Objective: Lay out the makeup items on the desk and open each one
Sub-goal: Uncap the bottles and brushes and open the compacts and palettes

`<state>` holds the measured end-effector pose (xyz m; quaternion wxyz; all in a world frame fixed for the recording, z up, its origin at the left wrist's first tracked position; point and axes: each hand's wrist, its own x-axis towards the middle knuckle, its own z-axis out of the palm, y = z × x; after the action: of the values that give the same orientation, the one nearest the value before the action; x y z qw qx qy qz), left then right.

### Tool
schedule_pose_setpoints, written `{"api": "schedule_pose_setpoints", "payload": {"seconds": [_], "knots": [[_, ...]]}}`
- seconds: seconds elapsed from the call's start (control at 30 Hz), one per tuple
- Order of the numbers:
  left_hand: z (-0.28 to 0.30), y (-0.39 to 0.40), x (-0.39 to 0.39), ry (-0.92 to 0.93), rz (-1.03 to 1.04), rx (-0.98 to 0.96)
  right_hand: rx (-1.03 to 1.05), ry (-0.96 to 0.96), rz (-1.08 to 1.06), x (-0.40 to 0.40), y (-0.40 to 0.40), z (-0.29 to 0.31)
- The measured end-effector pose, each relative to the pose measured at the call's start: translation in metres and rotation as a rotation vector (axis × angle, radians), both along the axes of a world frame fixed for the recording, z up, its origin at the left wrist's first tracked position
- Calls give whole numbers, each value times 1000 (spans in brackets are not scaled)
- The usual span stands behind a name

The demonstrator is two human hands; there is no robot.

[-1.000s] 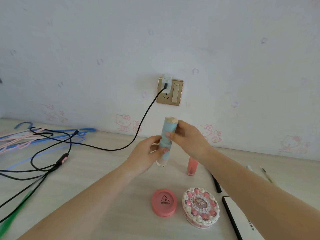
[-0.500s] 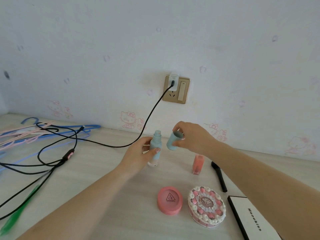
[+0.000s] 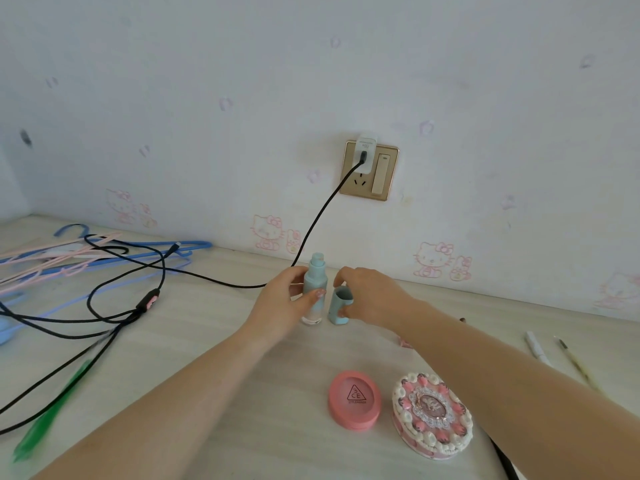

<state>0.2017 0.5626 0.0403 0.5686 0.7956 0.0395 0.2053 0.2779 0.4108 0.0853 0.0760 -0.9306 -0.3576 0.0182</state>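
While the left hand (image 3: 282,306) wraps its fingers (image 3: 317,293) around the bottle (image 3: 314,289), the bottle stands upright on the desk (image 3: 214,341) with its pump tip uncovered. The right hand (image 3: 372,296) pinches the cap (image 3: 338,305) between thumb and fingers, open end up, base at the desk surface, just beside the bottle; contact with the desk cannot be confirmed. Nearer the camera, a pink compact (image 3: 354,400) lies closed, and a cake-shaped case (image 3: 432,414) lies just beside it. The right forearm hides a pink item behind it. Two slim sticks (image 3: 536,348) lie at far right. A black cable (image 3: 325,216) runs from the wall socket (image 3: 370,170) down behind the left hand and across to a pile of hangers (image 3: 86,258) at far left.
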Motion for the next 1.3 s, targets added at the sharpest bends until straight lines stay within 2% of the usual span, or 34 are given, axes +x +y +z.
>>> {"api": "schedule_pose_setpoints", "payload": {"seconds": [0.33, 0.47, 0.6, 0.73, 1.0, 1.13, 1.3], "knots": [[-1, -5, -4, 33, 4, -96, 12, 31, -25, -5, 0, 1], [-1, 1, -17, 70, 106, -142, 92, 36, -27, -9, -12, 14], [1, 1, -38, -31, 219, -222, 181, 0, -27, -12, -34, 33], [8, -17, -51, -106, 139, -330, 216, -16, -53, -9, -63, 46], [15, -70, -24, 39, -169, -163, 145, 69, -127, -1, -101, 40], [7, -97, 3, 152, -220, -76, 144, 133, -155, 0, -106, 31], [-1, -111, 21, 201, -232, 79, 93, 74, -111, -4, -111, 27]]}}
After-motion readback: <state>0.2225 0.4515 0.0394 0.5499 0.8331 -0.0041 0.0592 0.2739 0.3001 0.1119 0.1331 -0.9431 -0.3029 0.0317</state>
